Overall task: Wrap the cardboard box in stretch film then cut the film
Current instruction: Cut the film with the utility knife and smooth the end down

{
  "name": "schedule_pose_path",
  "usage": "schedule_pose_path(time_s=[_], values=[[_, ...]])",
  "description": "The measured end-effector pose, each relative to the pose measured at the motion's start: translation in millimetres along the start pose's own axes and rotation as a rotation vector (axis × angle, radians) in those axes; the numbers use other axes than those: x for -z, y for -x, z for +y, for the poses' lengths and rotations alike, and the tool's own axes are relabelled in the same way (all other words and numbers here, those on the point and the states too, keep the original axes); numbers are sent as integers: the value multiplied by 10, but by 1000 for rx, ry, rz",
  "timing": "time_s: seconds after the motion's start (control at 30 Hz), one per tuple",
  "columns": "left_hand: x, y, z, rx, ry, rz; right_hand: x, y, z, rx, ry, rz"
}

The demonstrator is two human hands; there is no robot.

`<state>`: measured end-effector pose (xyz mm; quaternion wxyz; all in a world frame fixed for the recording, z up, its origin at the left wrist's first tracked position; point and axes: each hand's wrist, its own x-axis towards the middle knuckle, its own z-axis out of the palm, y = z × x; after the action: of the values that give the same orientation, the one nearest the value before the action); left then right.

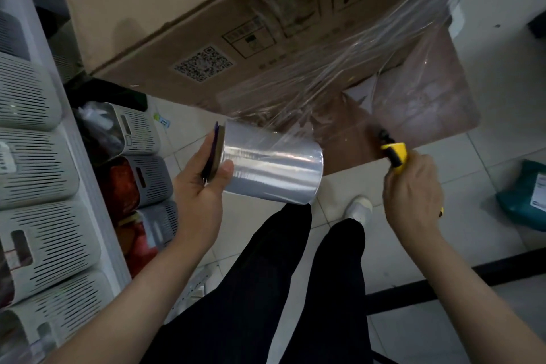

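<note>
We are gripping the film roll (pixel 270 163) by its end with our left hand (pixel 204 183), fingers closed round the core, while our right hand (pixel 413 189) is clenched on a yellow cutter (pixel 396 155) whose blade is meeting the stretched film (pixel 339 80). The cardboard box (pixel 236 24) is sitting ahead of us, its near corner already under film. To cut cleanly we should be keeping the roll pulled back so the sheet stays taut, drawing the blade across and away from the box. The blade tip is blurred, so it may already be through. Slotted baskets (pixel 38 174) are crowding our left side, and a teal parcel (pixel 526 198) is lying on the floor at the right.
</note>
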<state>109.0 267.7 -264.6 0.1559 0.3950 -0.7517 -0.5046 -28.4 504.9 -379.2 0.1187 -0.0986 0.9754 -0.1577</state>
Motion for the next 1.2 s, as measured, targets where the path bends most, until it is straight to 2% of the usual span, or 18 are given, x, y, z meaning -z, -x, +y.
schedule_pose_path(time_s=[0.07, 0.23, 0.3, 0.4, 0.57, 0.63, 0.7, 0.73, 0.77, 0.83, 0.9, 0.93, 1.0, 1.13, 1.2], values=[[3, 3, -15, -1, 14, 3, -19, -144, -48, -99, 31, -21], [7, -4, -56, 22, 55, 34, -53, -305, -231, -168, -12, -67], [17, 9, -69, 16, 48, 35, -34, -294, -260, -132, -24, -66], [22, 18, -66, 16, 30, 36, -21, -356, -378, 21, -6, -50], [4, 25, -64, 20, 38, 44, -97, -680, -519, -42, -28, -71], [-4, 30, -67, 20, 48, 37, -56, -728, -515, 0, -51, -43], [-13, 36, -60, 16, 47, 27, 9, -665, -549, 58, -223, 59], [-17, 38, -54, 11, 41, 27, 45, -609, -591, 50, -394, 75], [-18, 39, -51, 2, 30, 27, 93, -547, -650, 21, -626, -4], [-17, 45, -44, -11, 0, 24, 247, -413, -805, -32, -1138, -395], [-16, 44, -34, -9, -14, 24, 362, -309, -907, 55, -1325, -728], [-15, 37, -32, -8, -17, 23, 401, -281, -959, 126, -1320, -807], [-11, 25, -33, -8, -31, 17, 442, -239, -1086, 178, -1289, -822], [-5, 24, -24, -2, -58, 10, 459, -173, -1355, 40, -1375, -721], [-10, 30, -7, 6, -66, 9, 446, -156, -1428, 27, -1406, -699]])
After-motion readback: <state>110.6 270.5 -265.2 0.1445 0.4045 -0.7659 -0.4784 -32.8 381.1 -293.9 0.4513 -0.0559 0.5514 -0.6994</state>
